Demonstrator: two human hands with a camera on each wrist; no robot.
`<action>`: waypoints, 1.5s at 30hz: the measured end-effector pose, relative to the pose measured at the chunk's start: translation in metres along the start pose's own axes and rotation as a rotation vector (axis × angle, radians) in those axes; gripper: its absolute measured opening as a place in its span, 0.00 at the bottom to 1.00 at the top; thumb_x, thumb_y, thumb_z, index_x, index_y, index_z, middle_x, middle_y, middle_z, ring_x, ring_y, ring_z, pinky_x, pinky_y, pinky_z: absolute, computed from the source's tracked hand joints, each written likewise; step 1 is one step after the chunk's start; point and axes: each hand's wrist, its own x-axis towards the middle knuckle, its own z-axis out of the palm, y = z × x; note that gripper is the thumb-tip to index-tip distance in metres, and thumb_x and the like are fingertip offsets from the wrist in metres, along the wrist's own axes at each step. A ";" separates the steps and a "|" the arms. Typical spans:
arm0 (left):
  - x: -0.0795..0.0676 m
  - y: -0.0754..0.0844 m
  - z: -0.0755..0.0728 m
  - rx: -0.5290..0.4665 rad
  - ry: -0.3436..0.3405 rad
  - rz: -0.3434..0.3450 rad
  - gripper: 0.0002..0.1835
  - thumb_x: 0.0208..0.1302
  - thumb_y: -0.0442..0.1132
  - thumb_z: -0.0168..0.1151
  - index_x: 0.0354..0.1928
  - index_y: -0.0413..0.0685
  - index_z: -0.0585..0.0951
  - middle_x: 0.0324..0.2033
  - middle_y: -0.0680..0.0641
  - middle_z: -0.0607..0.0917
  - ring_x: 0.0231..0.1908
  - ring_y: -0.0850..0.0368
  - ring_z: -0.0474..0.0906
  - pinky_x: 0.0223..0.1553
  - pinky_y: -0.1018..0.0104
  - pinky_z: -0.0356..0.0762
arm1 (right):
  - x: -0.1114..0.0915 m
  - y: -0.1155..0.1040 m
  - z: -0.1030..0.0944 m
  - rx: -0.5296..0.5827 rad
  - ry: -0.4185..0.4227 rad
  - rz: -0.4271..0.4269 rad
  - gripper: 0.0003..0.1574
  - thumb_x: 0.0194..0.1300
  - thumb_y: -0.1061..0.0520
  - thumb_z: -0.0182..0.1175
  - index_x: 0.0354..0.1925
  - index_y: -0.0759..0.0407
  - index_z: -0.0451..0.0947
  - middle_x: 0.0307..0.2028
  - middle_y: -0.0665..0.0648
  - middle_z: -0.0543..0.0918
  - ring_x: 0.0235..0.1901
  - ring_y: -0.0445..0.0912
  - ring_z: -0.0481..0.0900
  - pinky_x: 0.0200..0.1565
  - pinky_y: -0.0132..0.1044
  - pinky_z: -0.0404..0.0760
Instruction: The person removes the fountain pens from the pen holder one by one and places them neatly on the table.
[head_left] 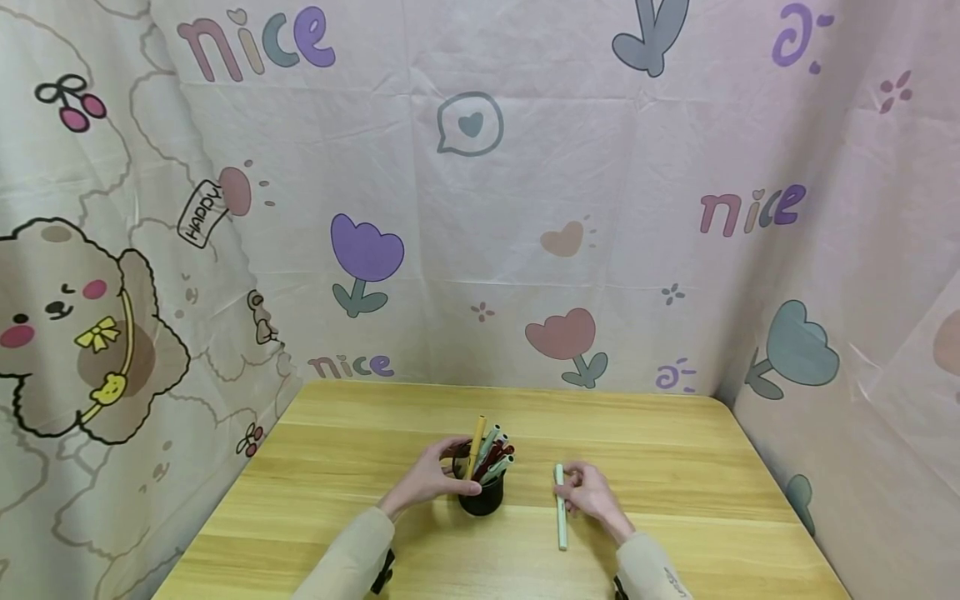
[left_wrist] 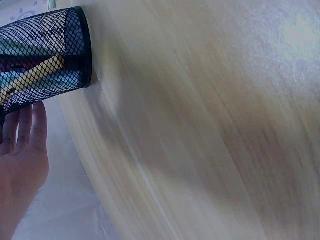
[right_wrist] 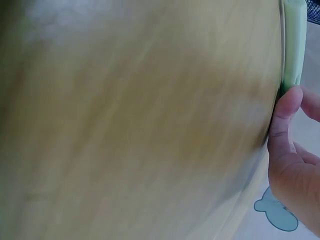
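Observation:
A black mesh pen holder [head_left: 482, 502] stands upright on the wooden table, with several pens in it. A yellow pen [head_left: 476, 446] leans at its left side, among light green and dark red ones. My left hand [head_left: 427, 478] grips the holder, thumb at the front and fingers behind; the left wrist view shows the mesh wall [left_wrist: 45, 55] beside those fingers. To the right of the holder, my right hand [head_left: 592, 493] pinches a light green pen [head_left: 562, 527] near its far end. Whether that pen touches the tabletop cannot be told.
The wooden table [head_left: 360, 433] reaches back to a hanging printed cloth [head_left: 480, 217]. More cloth hangs along the left and right sides. A dark strap [head_left: 383, 573] shows at the left wrist.

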 end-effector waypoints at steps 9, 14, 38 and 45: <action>-0.001 0.003 -0.001 0.002 -0.001 0.000 0.46 0.51 0.47 0.80 0.72 0.49 0.69 0.66 0.39 0.75 0.64 0.40 0.73 0.64 0.46 0.79 | 0.001 -0.002 0.003 -0.042 -0.009 0.017 0.38 0.62 0.67 0.66 0.66 0.78 0.64 0.29 0.59 0.79 0.20 0.43 0.78 0.21 0.33 0.83; -0.001 0.003 0.000 -0.002 -0.004 0.002 0.46 0.51 0.47 0.80 0.72 0.49 0.69 0.66 0.38 0.75 0.64 0.39 0.73 0.64 0.44 0.78 | 0.002 -0.004 0.006 -0.047 -0.023 0.005 0.38 0.62 0.67 0.66 0.66 0.78 0.64 0.29 0.61 0.81 0.19 0.43 0.79 0.23 0.37 0.86; -0.001 0.002 -0.001 -0.002 -0.005 0.011 0.46 0.51 0.48 0.80 0.72 0.51 0.69 0.66 0.40 0.75 0.64 0.41 0.73 0.64 0.46 0.79 | 0.008 -0.005 0.012 -0.038 -0.056 0.014 0.39 0.63 0.67 0.65 0.67 0.77 0.63 0.29 0.62 0.81 0.18 0.43 0.79 0.26 0.41 0.89; 0.000 0.001 -0.001 -0.013 -0.011 0.005 0.46 0.51 0.47 0.80 0.72 0.51 0.69 0.66 0.39 0.75 0.64 0.41 0.73 0.64 0.45 0.78 | 0.007 -0.006 0.012 -0.046 -0.055 0.011 0.39 0.63 0.67 0.65 0.67 0.78 0.63 0.29 0.63 0.81 0.18 0.43 0.79 0.26 0.42 0.88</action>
